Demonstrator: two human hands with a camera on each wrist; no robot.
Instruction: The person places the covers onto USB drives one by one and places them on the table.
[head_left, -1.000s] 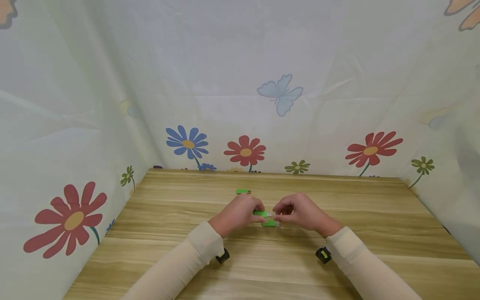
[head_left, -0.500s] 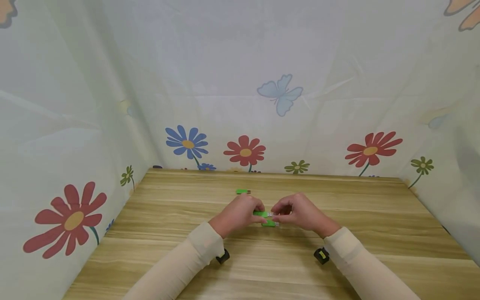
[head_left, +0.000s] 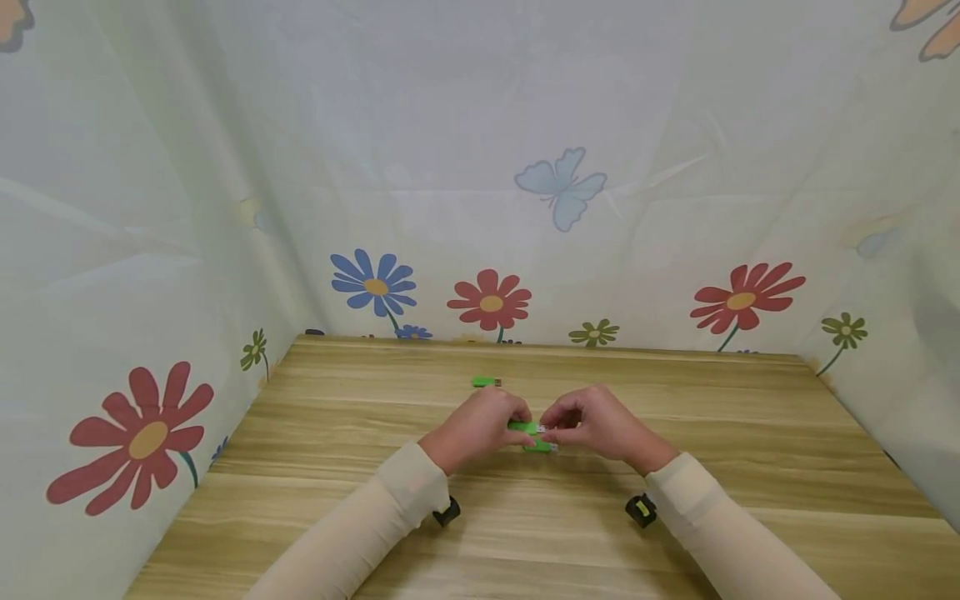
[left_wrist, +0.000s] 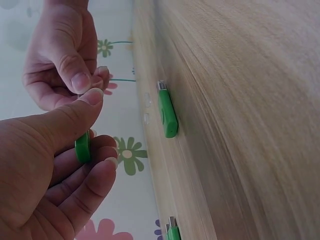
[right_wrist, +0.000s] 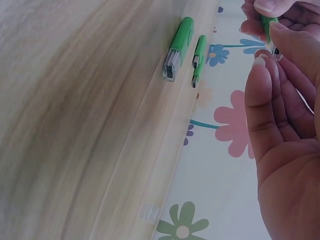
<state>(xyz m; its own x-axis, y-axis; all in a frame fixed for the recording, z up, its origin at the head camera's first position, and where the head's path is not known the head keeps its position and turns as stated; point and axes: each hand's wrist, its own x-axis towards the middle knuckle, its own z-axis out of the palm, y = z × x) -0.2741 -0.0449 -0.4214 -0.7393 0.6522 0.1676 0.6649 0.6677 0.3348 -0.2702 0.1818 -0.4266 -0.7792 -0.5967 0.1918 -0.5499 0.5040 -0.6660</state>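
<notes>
My left hand (head_left: 480,427) pinches a green USB flash drive (head_left: 522,427) between thumb and fingers, plug facing right. Opposite it, my right hand (head_left: 602,425) pinches a small clear cap (right_wrist: 276,52) right at the plug end; its fingertips hide much of it. Both hands are raised above the wooden table in the wrist views. Below them lies another green flash drive (right_wrist: 182,37) with a clear cover over its metal plug.
Farther back on the table (head_left: 360,517) lie more green flash drives (right_wrist: 200,52) with bare plugs. Small clear pieces (left_wrist: 147,109) rest near the far side, one of them (right_wrist: 149,211) off to the right. A flowered curtain (head_left: 420,167) hangs behind the back edge.
The right hand has moved slightly left, bringing its fingertips from a small gap up to the plug of the held drive. The left hand has stayed nearly still.
</notes>
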